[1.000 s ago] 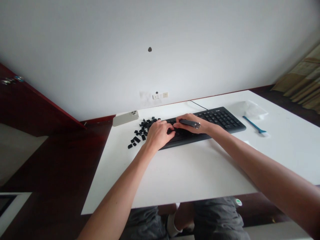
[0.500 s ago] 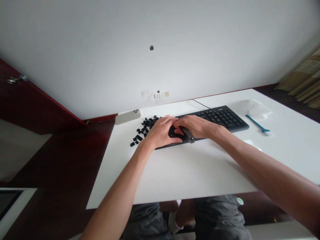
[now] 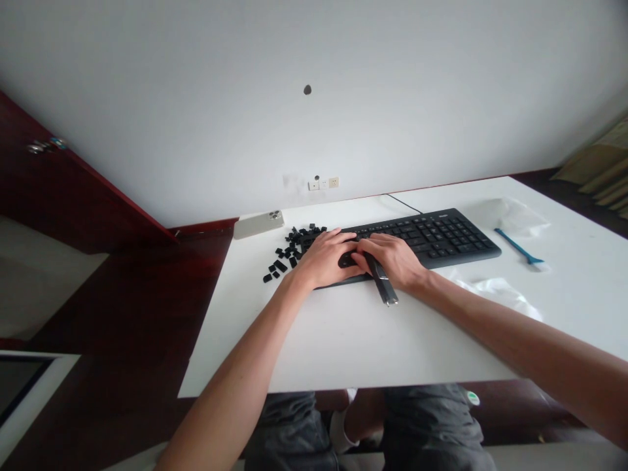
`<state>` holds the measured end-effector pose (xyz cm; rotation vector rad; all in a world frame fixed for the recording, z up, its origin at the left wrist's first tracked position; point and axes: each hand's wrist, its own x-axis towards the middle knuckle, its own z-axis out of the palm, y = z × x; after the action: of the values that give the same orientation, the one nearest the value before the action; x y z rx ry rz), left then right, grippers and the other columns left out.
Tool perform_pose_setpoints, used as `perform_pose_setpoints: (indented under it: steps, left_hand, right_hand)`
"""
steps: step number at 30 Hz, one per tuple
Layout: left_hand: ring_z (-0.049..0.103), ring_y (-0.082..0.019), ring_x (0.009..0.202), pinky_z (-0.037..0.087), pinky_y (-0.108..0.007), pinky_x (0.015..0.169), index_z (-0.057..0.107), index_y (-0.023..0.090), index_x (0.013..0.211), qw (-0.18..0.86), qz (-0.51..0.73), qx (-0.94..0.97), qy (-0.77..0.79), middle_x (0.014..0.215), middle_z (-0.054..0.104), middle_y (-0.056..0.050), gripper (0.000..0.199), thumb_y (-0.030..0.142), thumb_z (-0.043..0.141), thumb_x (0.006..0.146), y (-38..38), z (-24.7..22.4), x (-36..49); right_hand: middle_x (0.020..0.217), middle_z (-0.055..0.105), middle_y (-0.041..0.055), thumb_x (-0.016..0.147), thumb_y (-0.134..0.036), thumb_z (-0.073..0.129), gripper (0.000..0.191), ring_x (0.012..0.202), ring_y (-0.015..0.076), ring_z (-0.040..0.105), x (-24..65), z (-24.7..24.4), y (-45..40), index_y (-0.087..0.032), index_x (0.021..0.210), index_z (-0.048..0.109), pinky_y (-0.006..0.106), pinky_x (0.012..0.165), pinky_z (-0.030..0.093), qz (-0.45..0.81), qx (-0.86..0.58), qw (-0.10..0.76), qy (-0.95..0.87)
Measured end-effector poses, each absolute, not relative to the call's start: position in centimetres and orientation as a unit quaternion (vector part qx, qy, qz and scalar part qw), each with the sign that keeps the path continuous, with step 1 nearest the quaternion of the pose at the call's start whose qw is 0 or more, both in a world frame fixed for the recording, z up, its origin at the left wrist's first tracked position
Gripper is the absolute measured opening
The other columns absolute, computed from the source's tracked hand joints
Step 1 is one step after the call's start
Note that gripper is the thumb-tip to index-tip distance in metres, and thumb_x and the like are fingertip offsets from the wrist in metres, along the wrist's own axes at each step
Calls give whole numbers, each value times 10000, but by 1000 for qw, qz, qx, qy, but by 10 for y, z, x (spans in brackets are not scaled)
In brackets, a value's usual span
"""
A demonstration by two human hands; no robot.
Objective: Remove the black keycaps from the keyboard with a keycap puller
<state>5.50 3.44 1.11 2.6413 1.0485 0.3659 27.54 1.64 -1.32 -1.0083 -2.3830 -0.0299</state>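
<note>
Okay, I see the right hand (image 3: 392, 261) gripping a slim black-and-silver tool (image 3: 383, 282) over a black keyboard (image 3: 441, 235). The left hand (image 3: 324, 260) curls on the keys, its grip unclear, with loose black keycaps (image 3: 292, 248) just beside it.

We record a black keyboard (image 3: 432, 235) and loose black keycaps (image 3: 289, 252) heaped beside it. We enter a dark grey tool (image 3: 383, 281) with a silver tip, and a bright blue plastic pick (image 3: 517, 247). We list a white worktop (image 3: 441, 340), a champagne-coloured phone (image 3: 258, 226), a colourless clear plastic film (image 3: 495, 291), a plain white wall (image 3: 294, 131), a dark red door (image 3: 59, 183), charcoal grey shorts (image 3: 432, 418), and a curtain (image 3: 598, 163) in beige and olive stripes.
</note>
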Motion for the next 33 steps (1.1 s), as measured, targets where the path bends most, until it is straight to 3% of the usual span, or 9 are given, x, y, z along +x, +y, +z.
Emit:
perform_pose_setpoints:
  steps: [2, 6, 12, 17, 21, 27, 30, 33]
  left_hand:
    - [312, -369, 1615, 241, -590, 1334, 735, 280, 1280, 144, 112, 917, 356, 1683, 464, -31, 454, 592, 718, 950, 33, 11, 55]
    - [242, -384, 1639, 183, -678, 1326, 672, 315, 1384, 144, 106, 913, 366, 1727, 392, 1, 446, 551, 659, 1006, 28, 7, 58]
    - [168, -392, 1658, 149, -699, 1325, 714, 316, 1267, 114, 94, 921, 362, 1753, 333, 38, 326, 517, 544, 1074, 24, 1, 59]
    - [127, -382, 1667, 138, -705, 1329, 682, 314, 1300, 117, 93, 921, 361, 1763, 307, 41, 344, 519, 502, 1091, 25, 0, 59]
    - [88, -345, 1677, 148, -702, 1325, 637, 367, 1404, 128, 108, 918, 359, 1760, 307, 69, 409, 436, 324, 1150, 26, 1, 57]
    - [182, -329, 1664, 194, -687, 1315, 567, 425, 1501, 144, 108, 905, 385, 1730, 377, 68, 424, 418, 328, 1151, 25, 0, 58]
    - [284, -319, 1631, 252, -640, 1314, 669, 375, 1402, 120, 136, 907, 381, 1675, 474, 54, 374, 423, 414, 1133, 27, -1, 61]
    - [478, -261, 1503, 324, -509, 1310, 751, 289, 1285, 82, 172, 912, 364, 1551, 622, -5, 319, 327, 488, 1109, 33, 1, 65]
  right_hand:
    - [731, 623, 52, 1098, -349, 439, 351, 675, 197, 491, 274, -12, 16, -214, 798, 562, 340, 689, 370, -12, -375, 284, -882]
    - [728, 619, 52, 1098, -328, 427, 325, 668, 196, 470, 272, -9, 14, -218, 819, 553, 338, 689, 374, -18, -368, 296, -881]
    - [700, 574, 42, 1106, -349, 409, 371, 660, 195, 441, 273, -8, 13, -236, 761, 487, 337, 677, 360, -3, -365, 296, -882]
    - [711, 576, 48, 1101, -334, 410, 340, 668, 203, 428, 273, -9, 14, -240, 780, 476, 344, 675, 359, -6, -356, 311, -881]
    - [744, 601, 57, 1102, -330, 420, 302, 697, 209, 463, 274, -13, 14, -234, 826, 500, 345, 696, 382, -19, -356, 328, -875]
    - [767, 601, 52, 1090, -300, 429, 255, 708, 207, 503, 276, -16, 10, -232, 863, 524, 339, 700, 401, 15, -377, 360, -853]
    - [763, 605, 55, 1089, -317, 435, 272, 699, 206, 500, 274, -16, 11, -229, 847, 523, 339, 696, 393, -7, -396, 351, -848]
    - [749, 604, 50, 1082, -321, 447, 275, 689, 205, 500, 273, -16, 14, -228, 836, 525, 340, 696, 382, -26, -414, 346, -842]
